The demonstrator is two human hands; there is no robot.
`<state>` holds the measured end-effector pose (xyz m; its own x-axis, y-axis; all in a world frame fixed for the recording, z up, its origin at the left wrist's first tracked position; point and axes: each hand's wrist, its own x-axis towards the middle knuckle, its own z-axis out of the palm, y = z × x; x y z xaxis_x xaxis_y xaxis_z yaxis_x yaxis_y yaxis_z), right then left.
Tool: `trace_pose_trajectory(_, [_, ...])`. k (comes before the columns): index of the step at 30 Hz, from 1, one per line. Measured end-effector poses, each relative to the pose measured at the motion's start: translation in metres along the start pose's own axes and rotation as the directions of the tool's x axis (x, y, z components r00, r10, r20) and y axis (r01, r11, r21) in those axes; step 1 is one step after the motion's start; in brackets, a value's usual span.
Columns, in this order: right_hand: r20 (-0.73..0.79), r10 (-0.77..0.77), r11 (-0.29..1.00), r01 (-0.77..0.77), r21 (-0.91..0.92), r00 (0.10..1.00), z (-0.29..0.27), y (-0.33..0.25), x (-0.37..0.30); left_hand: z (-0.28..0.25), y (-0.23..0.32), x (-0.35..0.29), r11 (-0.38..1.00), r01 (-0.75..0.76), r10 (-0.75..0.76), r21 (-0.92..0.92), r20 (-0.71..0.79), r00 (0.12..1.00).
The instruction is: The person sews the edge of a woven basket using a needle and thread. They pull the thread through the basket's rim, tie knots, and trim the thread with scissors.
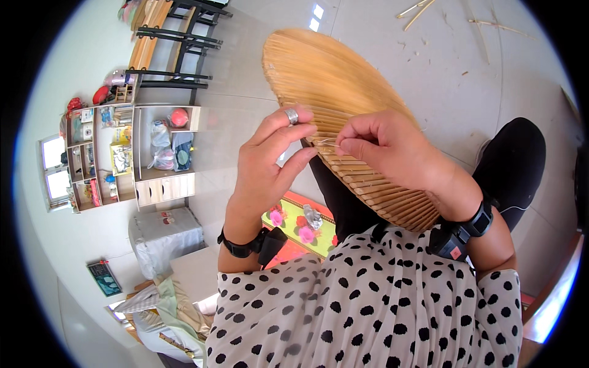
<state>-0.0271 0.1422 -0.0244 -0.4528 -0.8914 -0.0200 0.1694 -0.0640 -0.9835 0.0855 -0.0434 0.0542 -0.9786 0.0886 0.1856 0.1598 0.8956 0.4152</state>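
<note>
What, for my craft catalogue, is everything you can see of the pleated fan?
The pleated fan is golden tan and rounded, apparently dried palm leaf, with raised ridges. It slants above the black trousers. The right hand pinches a pale strand at its edge; the left hand is beside that edge, contact unclear.

I see a pale tiled floor (454, 98) carrying thin straw stalks (419, 15) and scattered scraps (464, 73), well ahead of the person. Closer in, a floral-printed surface (291, 211), bench or mat I cannot tell, bears a crumpled silvery wrapper (312, 216). On my left, a wooden shelf unit (150, 192) holds a round red object (178, 118) and filled plastic bags (163, 159).
</note>
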Motion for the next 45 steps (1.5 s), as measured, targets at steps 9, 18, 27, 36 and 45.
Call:
trace_pose_trajectory(9, [-0.076, -0.027, 0.974, 0.009, -0.226, 0.997, -0.004, 0.001, -0.005, 0.010, -0.002, -0.008, 0.998, -0.057, 0.057, 0.000, -0.054, 0.997])
trace_pose_trajectory(18, [-0.104, -0.073, 0.913, 0.025, -0.407, 0.992, -0.004, 0.006, -0.010, 0.017, -0.009, -0.016, 0.987, -0.162, 0.163, 0.024, -0.053, 0.985])
trace_pose_trajectory(27, [-0.142, -0.147, 0.926, 0.085, -0.367, 0.979, 0.011, 0.012, -0.002, 0.017, -0.005, -0.017, 0.991, -0.131, 0.131, 0.012, -0.049, 0.990])
trace_pose_trajectory(36, [-0.128, -0.091, 0.916, 0.032, -0.401, 0.988, 0.008, 0.005, -0.004, 0.017, -0.008, -0.017, 0.991, -0.137, 0.137, 0.003, -0.050, 0.989])
trace_pose_trajectory(45, [-0.078, -0.037, 0.898, -0.001, -0.440, 0.996, -0.013, -0.006, -0.014, 0.014, -0.005, -0.017, 0.997, -0.061, 0.061, -0.043, -0.016, 0.998])
